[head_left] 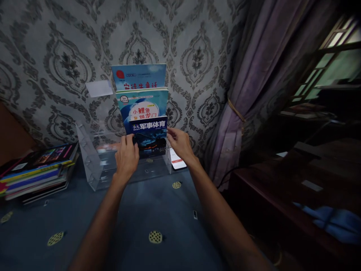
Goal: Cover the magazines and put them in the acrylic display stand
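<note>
Between my two hands stands a dark blue book [150,139] with white lettering, at the front of a clear acrylic book rack [90,162]. My left hand [126,156] grips its left edge, fingers bent around the cover's side. On the opposite edge, my right hand [180,143] pinches the same book with thumb and fingers. Behind it rises a teal book [124,109] with a round white title patch, and farther back a taller light blue book [141,73] with red lettering. The rack's left part shows no books.
A stack of books and magazines [42,169] lies left of the rack. A lit phone [177,162] sits by the rack's right end. The table has a blue patterned cloth [126,226]. A tied purple curtain [228,139] hangs right, beside a dark piece of furniture [267,203].
</note>
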`<state>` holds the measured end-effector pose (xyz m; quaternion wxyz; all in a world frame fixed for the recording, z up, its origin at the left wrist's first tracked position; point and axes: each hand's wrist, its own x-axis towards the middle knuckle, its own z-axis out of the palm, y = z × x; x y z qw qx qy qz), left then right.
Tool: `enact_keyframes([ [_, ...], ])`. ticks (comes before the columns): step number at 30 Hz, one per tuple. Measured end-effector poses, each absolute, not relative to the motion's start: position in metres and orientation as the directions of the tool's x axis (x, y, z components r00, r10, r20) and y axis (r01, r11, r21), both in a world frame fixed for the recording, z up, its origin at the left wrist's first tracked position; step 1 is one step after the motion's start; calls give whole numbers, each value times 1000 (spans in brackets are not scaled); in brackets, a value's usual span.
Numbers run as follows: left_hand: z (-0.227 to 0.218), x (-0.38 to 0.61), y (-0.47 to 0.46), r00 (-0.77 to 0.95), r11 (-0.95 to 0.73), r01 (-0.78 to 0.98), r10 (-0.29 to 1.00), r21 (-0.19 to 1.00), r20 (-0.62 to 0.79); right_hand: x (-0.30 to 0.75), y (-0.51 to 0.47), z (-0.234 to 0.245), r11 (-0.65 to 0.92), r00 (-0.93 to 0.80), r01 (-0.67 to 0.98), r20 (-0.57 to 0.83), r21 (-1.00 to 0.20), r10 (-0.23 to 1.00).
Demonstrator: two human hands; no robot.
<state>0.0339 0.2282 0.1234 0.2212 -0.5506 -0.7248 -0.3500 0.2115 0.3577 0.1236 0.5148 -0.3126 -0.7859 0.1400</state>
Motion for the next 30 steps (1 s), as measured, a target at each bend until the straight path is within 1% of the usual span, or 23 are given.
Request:
enact_keyframes([
  [6, 124, 35, 228, -269, 89, 958, 613, 273, 743, 212, 356, 126, 756, -256, 328, 716, -567, 649],
  [13, 125, 37, 228, -288, 46, 946, 568, 319, 771, 214, 352, 132, 755, -270, 351, 712, -554, 648],
  [20, 125, 37, 228, -289, -22, 937, 511, 348, 810, 221, 350, 139, 763, -326, 311, 691, -566, 645],
  [25, 128, 41, 227, -342, -9, 918, 489, 397, 802, 231, 343, 151, 777, -376, 323, 680, -540, 629],
  [30, 131, 44, 223, -331, -28, 919, 486, 393, 809, 242, 335, 162, 791, -461, 330, 643, -515, 611],
])
